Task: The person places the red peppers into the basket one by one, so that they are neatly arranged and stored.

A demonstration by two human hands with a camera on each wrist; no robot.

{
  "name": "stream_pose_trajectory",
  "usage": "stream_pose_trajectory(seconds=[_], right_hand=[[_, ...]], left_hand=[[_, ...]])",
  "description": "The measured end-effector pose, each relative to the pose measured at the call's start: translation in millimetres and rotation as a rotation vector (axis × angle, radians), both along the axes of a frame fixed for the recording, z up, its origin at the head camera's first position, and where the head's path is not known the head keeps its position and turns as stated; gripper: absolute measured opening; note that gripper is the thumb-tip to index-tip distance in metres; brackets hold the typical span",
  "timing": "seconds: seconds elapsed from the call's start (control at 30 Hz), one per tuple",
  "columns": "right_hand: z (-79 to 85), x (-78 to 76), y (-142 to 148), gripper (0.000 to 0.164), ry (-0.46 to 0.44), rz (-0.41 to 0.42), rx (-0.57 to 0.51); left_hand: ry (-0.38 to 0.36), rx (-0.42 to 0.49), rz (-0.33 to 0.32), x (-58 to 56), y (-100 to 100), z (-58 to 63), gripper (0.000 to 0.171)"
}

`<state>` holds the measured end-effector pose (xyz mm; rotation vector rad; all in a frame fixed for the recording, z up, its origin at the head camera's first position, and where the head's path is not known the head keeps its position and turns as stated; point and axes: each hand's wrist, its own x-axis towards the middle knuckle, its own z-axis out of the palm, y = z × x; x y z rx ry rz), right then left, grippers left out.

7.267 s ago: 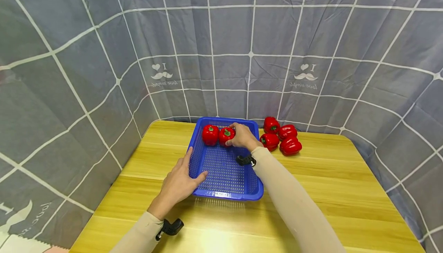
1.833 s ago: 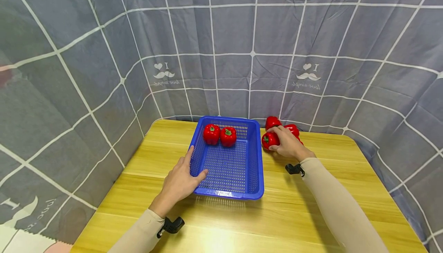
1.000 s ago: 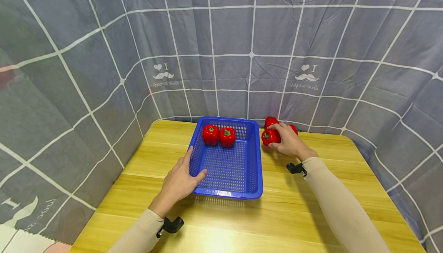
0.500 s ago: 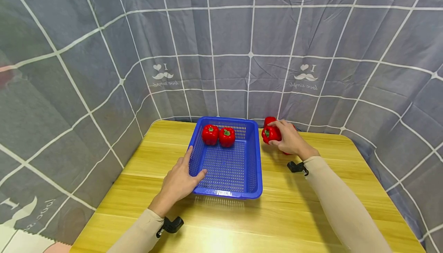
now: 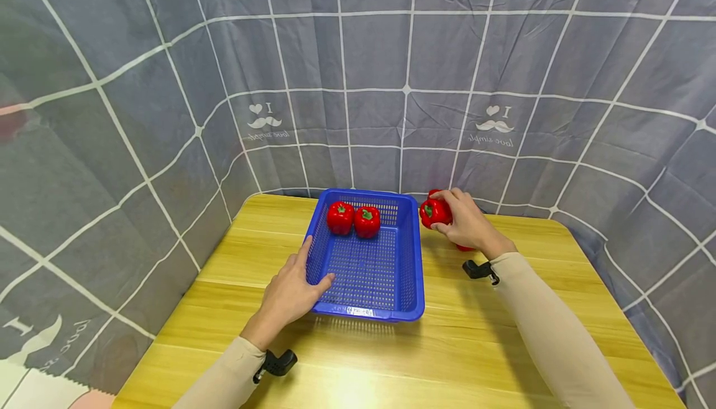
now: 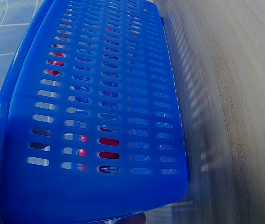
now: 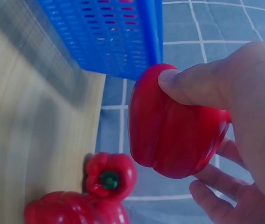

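Note:
A red bell pepper [image 5: 434, 213] with a green stem is held in my right hand [image 5: 467, 225], thumb on one side and fingers on the other. In the right wrist view the held pepper [image 7: 170, 126] is raised off the wooden table, close to the basket's outer wall. My left hand [image 5: 291, 294] rests at the near left corner of the blue basket [image 5: 414, 317], its index finger along the left rim and its thumb over the corner. Inside the basket, two red bell peppers stand side by side at the far left: one pepper [image 5: 340, 217] and another [image 5: 367, 222].
More peppers lie on the table right of the basket, mostly hidden behind my right hand in the head view. The right wrist view shows one with its stem [image 7: 111, 176] and others [image 7: 62, 209] beside it. A grey grid-patterned curtain [image 5: 369, 86] surrounds the wooden table [image 5: 503, 309].
My right hand has left the basket, gone to the peppers on the right, taken hold of one and lifted it slightly. The left hand has stayed at the basket corner.

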<state>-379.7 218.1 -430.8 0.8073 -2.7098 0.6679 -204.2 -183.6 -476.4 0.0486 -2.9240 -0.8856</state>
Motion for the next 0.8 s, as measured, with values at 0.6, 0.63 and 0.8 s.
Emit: stream_pose_trajectory(seconds=[0.6,0.63,0.8], right_hand=[[21.0,12.7,-23,0.068,0.038,0.028,-0.019],[21.8,13.1,-25,0.068,0.039,0.032,-0.021],[25.3,16.1,-31,0.065,0.04,0.047,-0.024]], left_hand=[[-0.011,0.002,0.002,-1.1,0,-1.2,0.107],[-0.011,0.003,0.002,-1.1,0,-1.1,0.107],[-0.009,0.002,0.002,-1.2,0,-1.2,0.106]])
